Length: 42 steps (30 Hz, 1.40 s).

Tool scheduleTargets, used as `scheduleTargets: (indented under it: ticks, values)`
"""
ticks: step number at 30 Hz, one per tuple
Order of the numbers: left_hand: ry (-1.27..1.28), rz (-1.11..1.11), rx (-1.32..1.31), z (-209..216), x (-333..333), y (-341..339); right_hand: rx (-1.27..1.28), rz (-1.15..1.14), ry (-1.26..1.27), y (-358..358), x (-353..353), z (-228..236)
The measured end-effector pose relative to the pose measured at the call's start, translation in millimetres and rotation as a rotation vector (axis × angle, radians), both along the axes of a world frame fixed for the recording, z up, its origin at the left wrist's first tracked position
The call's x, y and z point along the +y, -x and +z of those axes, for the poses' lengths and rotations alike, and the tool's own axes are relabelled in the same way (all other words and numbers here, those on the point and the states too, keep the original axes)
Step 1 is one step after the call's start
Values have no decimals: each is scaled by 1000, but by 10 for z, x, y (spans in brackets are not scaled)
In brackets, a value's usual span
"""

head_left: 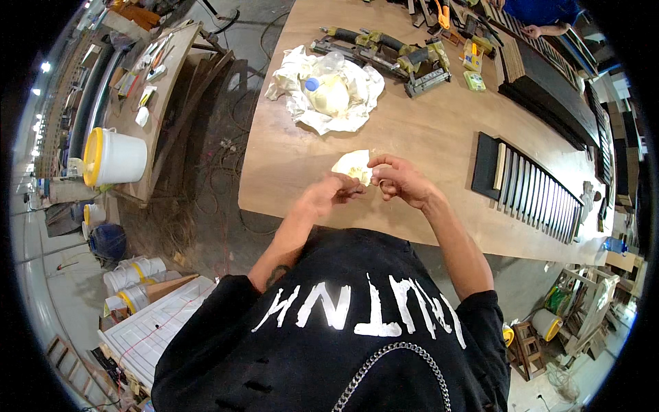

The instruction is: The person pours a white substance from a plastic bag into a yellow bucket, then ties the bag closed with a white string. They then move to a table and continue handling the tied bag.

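Near the front edge of the table, a small crumpled white cloth (353, 162) with yellowish smears lies between my hands. My left hand (331, 193) is closed, pinching the cloth's lower side. At its right edge is my right hand (405, 184), index finger lifted along the border and the other fingers curled toward the thumb; whatever they hold is hidden. Farther off, a clear plastic bottle (329, 93) with a blue cap and pale yellow contents lies on a larger crumpled white cloth (368, 86).
Behind the bottle are nail guns (391, 51) and small yellow boxes (473, 58). A black slatted panel (532, 189) lies at right, with a dark stack (549, 103) beyond it. Another person's hand (533, 31) shows at far right. A white bucket (123, 158) stands left.
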<state>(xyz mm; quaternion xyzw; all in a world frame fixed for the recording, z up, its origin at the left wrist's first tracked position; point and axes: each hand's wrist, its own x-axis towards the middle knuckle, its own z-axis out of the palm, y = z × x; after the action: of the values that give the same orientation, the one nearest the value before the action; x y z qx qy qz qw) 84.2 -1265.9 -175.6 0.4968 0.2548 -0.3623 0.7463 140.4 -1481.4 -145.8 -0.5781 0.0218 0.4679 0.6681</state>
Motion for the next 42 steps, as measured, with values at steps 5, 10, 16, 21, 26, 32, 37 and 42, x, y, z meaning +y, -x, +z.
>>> scheduleTargets:
  ticks: [5,10,16,21,26,32,37,42]
  values:
    - [-256,-332,-210,-96,7,-49,-1169,459,421,60,119,-237]
    - [-342,-412,-391,-5,74,-119,-1440,427,514,59,173,-220]
    - [-535,-467,-745,-5,239,-223,-1373,293,453,5,265,-39]
    - [-628,-456,-757,292,255,-351,-1105,216,341,-165,332,-210]
    - [-737,-265,-800,53,241,-307,-421,231,320,-207,472,-37]
    - [-453,146,-601,-19,130,-190,137,-59,-151,-247,453,-255]
    - [-529,368,-678,-231,-74,88,331,-272,-259,-86,633,-337]
    - [-977,278,-850,-22,-95,197,293,-304,-320,46,764,-368]
